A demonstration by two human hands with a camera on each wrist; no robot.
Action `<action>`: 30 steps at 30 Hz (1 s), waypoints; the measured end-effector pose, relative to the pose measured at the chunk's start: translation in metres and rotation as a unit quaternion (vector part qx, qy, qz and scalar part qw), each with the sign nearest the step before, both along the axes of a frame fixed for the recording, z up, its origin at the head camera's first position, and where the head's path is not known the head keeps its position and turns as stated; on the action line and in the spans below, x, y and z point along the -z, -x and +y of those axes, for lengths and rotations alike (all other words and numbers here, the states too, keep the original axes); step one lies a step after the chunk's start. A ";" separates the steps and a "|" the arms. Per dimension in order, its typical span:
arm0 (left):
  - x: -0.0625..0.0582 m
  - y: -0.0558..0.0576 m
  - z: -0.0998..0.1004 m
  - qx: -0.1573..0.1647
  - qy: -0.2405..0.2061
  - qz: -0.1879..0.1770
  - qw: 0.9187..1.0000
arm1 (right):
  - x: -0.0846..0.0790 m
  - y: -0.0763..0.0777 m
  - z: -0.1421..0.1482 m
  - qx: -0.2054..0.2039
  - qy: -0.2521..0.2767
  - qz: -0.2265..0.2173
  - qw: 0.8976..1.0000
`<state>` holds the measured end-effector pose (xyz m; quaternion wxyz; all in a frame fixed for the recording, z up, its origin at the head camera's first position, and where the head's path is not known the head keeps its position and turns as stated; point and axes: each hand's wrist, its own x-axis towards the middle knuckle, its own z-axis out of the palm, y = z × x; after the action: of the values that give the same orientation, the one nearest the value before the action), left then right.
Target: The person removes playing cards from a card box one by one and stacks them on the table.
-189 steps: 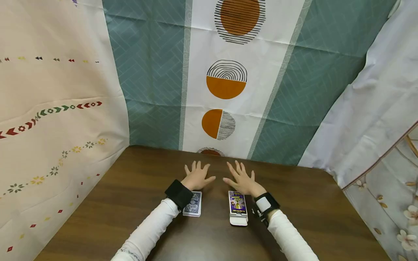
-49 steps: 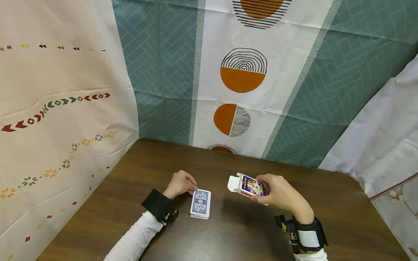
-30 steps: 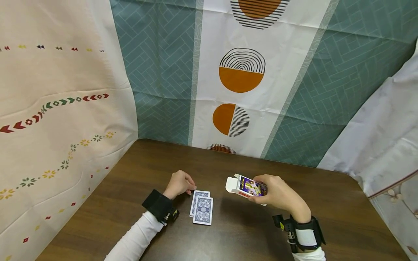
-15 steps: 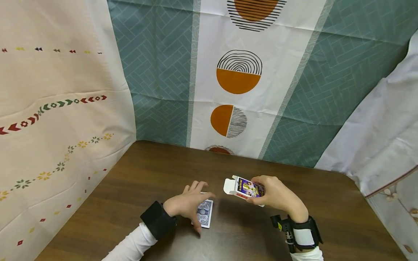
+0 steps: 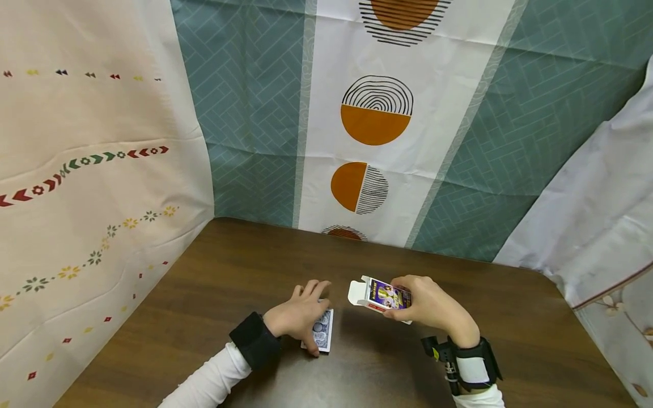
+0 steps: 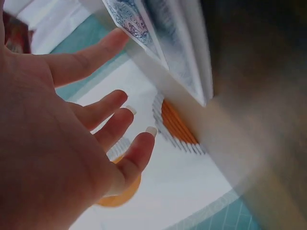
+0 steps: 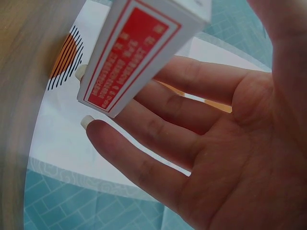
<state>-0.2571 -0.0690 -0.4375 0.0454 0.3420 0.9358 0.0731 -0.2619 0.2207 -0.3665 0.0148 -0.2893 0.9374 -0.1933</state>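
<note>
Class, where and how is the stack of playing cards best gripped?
Probably by its short ends, from above: thumb of the left hand at the near end, fingers at the far end. The stack of playing cards is thin, patterned back up, with the table close beneath, so its edges offer the grip.

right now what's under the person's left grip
Playing cards, blue patterned backs up, lie under the left grip. In the head view their right part shows; the hand covers much of the rest. Their faces and number cannot be seen.
</note>
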 end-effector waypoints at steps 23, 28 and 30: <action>0.000 0.019 -0.012 -0.035 -0.023 -0.017 0.999 | 0.002 0.003 -0.004 0.001 -0.001 -0.020 1.000; -0.019 0.010 -0.001 -0.035 -0.216 -0.020 0.976 | 0.005 0.001 -0.005 -0.009 0.002 -0.011 1.000; -0.031 0.004 0.009 -0.031 -0.306 -0.017 0.951 | 0.005 -0.001 -0.006 -0.012 0.004 -0.007 1.000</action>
<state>-0.2610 -0.0598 -0.4062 -0.0474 0.3092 0.8776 0.3633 -0.2610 0.2148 -0.3712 0.0224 -0.2993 0.9330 -0.1988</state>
